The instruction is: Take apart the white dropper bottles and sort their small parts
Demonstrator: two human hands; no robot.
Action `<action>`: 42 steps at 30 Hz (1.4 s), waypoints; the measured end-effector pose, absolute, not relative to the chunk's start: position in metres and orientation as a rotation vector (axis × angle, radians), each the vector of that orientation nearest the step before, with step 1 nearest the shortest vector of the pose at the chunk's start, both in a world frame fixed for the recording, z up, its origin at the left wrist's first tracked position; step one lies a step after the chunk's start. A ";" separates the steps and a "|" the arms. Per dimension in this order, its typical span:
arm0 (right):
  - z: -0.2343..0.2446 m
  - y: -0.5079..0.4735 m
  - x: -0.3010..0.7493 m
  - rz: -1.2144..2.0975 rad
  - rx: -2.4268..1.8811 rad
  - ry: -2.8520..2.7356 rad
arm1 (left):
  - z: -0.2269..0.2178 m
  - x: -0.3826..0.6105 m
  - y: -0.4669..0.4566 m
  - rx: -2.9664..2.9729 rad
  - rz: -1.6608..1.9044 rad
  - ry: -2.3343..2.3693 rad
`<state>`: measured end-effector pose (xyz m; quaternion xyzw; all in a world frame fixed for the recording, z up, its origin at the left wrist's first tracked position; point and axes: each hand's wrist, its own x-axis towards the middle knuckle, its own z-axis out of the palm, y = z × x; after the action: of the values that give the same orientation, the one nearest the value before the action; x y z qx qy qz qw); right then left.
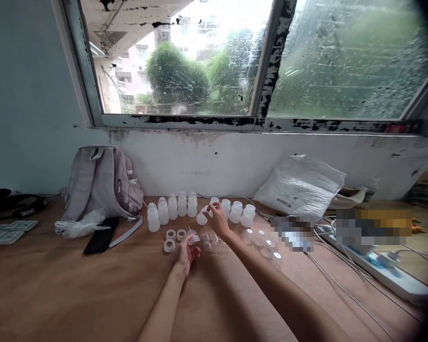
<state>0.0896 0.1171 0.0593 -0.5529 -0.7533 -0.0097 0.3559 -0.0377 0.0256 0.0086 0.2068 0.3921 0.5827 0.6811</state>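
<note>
My left hand [187, 255] is closed on a small translucent bottle collar [193, 237], with a thin tip sticking up from it that looks like a teat. My right hand [218, 221] reaches to the row of frosted bottles, its fingertips pinched at the top of one small white bottle [201, 217], which seems slightly tilted. Left of it stand several bottles with teats and domed caps [172, 207]. To the right are several open-necked bottles [236, 212]. Loose white collars [170, 245] lie left of my left hand, and clear rings [207, 245] lie between my hands.
Clear domed caps [266, 251] lie right of my right forearm. A grey backpack [103, 183], a plastic bag [80, 224] and a black phone-like slab [102, 236] are at left. A padded plastic mailer [301, 185], cables and a power strip [395, 275] lie at right on the wooden table [92, 294].
</note>
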 end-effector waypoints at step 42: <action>0.018 0.001 0.112 0.423 -1.227 -1.890 | 0.022 -0.023 0.007 0.881 1.473 0.776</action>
<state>0.1123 0.0010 0.0182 -0.4879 -0.7511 0.1680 0.4119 -0.0225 0.0070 0.0216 0.3781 0.3333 0.6324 0.5882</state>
